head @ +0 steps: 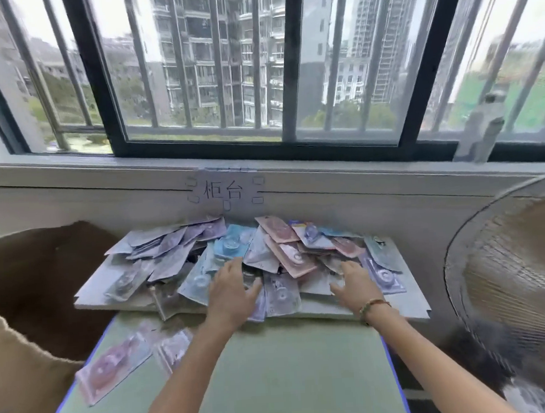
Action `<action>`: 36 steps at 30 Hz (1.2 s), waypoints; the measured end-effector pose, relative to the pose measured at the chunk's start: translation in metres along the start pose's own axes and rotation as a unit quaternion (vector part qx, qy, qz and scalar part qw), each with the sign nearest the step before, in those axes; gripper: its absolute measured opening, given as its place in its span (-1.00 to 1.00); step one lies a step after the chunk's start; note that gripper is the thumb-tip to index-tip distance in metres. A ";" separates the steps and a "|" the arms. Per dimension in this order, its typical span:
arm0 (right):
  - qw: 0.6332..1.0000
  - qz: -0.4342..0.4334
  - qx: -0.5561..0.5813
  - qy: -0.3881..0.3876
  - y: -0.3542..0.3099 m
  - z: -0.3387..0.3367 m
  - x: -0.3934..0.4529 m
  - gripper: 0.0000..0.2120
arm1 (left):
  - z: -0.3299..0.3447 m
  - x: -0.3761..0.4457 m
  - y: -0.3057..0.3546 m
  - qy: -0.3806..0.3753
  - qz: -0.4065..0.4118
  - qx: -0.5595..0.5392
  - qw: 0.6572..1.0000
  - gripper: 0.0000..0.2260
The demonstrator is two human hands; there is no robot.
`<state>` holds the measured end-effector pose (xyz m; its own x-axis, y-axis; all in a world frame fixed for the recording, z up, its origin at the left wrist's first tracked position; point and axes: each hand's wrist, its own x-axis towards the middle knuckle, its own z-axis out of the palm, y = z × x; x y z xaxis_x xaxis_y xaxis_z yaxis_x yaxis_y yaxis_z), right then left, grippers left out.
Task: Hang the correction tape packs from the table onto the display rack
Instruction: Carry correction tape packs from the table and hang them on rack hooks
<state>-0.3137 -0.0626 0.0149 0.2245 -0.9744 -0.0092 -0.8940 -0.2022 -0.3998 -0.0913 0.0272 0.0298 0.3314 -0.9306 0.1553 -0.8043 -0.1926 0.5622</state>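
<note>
**Slippery heap, no grip yet**

Both hands — left hand [230,285], right hand [355,282] — lie spread, fingers straight, on the packs [268,255] heaped mid-frame on a white board [90,295] over the table [292,366]. Glossy, flat blister cards overlap loosely — a careless grab could slide several off. No rack in view.

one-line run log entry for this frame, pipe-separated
phase: reaching into pile | left hand: open, on correction tape packs | right hand: open, over packs | held: nothing | table: two loose packs near left edge | rack: not in view
</note>
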 end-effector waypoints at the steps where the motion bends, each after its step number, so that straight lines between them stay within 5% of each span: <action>1: 1.000 0.006 -0.001 -0.005 0.006 0.000 0.021 -0.54 | 0.008 0.020 0.005 -0.005 -0.003 0.001 1.000 -0.44; 6: 0.999 -0.013 0.027 0.013 0.038 -0.001 0.105 -0.44 | 0.051 0.099 0.026 -0.035 0.011 -0.006 0.999 -0.44; 13: 0.997 0.077 -0.016 -0.007 0.067 0.012 0.177 -0.74 | 0.103 0.177 0.052 -0.105 0.033 0.030 0.993 -0.44; 22: 0.994 0.111 0.001 -0.010 0.093 0.016 0.221 -0.51 | 0.165 0.233 0.090 -0.145 0.129 0.125 0.973 -0.39; 27: 0.993 0.110 0.039 0.018 0.092 0.024 0.245 -0.51 | 0.179 0.247 0.094 -0.178 0.115 0.187 0.959 -0.39; 36: 0.995 0.090 0.032 -0.041 0.067 0.037 0.293 -0.55 | 0.161 0.263 0.083 -0.148 0.110 0.170 0.968 -0.58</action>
<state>-0.2933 -0.3580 -0.0482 0.0956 -0.9824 -0.1603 -0.8964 -0.0150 -0.4430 -0.1504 -0.2832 -0.0131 0.0187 -0.9995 -0.0272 -0.9717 -0.0246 0.2349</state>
